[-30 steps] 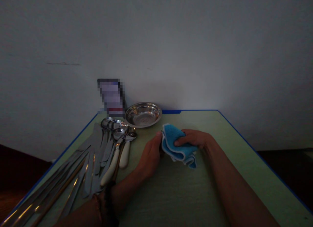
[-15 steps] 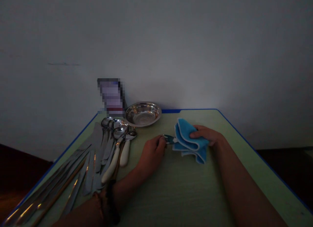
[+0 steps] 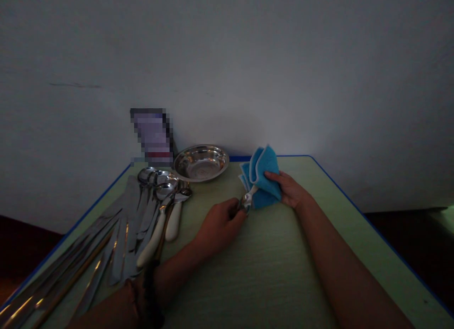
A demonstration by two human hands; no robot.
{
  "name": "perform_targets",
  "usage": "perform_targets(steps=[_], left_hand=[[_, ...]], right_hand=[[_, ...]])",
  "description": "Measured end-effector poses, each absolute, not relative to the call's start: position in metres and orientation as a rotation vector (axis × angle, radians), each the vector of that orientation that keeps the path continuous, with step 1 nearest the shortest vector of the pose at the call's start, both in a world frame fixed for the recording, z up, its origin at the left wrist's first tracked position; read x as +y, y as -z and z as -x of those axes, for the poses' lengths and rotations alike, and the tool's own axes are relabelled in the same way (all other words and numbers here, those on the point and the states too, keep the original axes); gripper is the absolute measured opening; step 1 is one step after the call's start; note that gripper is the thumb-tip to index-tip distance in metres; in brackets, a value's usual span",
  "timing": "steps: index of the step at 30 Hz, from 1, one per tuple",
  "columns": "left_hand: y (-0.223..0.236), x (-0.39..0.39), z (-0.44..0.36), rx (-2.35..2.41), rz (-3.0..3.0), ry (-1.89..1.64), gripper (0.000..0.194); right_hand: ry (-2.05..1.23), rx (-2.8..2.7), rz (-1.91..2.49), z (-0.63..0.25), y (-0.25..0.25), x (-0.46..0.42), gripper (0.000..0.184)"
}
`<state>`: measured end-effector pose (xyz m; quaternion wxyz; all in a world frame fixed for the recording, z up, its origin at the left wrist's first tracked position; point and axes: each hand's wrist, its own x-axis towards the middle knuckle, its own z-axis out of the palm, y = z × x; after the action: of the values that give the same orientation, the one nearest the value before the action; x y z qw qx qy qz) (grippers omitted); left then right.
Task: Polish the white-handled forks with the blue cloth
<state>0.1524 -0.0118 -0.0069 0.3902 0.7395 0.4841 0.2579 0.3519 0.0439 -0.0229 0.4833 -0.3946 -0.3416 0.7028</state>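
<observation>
Tabletop (image 3: 276, 272): table knives (image 3: 132, 225) at 9 o'clock, spoons (image 3: 165, 191) at 10, shiny metal bowl (image 3: 201, 169) at 11. Left hand (image 3: 220, 225) near center, grip clamped on head end of white-handled spoon (image 3: 246, 202); handle points to 1 o'clock, into folded blue cloth (image 3: 264, 168), rest hidden. Right hand (image 3: 289, 189) at 1 o'clock, grip clamped on cloth.
</observation>
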Motion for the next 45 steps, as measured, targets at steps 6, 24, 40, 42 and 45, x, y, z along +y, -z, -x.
perform_targets(steps=[6,24,40,42,45], left_hand=[[0.004,-0.015,-0.155,1.255,-1.755,-0.706,0.038],[0.004,-0.012,-0.155,1.306,-1.804,-0.715,0.038],[0.001,-0.011,-0.156,1.310,-1.806,-0.728,0.036],[0.002,-0.011,-0.156,1.307,-1.805,-0.732,0.036],[0.004,-0.012,-0.156,1.314,-1.793,-0.761,0.034]], right_hand=[[-1.631,-0.746,0.906,-0.322,0.021,0.047,0.021],[-1.373,-0.604,0.956,-0.301,0.024,0.055,0.026],[-1.589,-0.609,0.981,-0.298,0.023,0.052,0.034],[-1.578,-0.606,0.969,-0.298,0.024,0.053,0.035],[-1.577,-0.737,0.914,-0.300,0.026,0.051,0.034]])
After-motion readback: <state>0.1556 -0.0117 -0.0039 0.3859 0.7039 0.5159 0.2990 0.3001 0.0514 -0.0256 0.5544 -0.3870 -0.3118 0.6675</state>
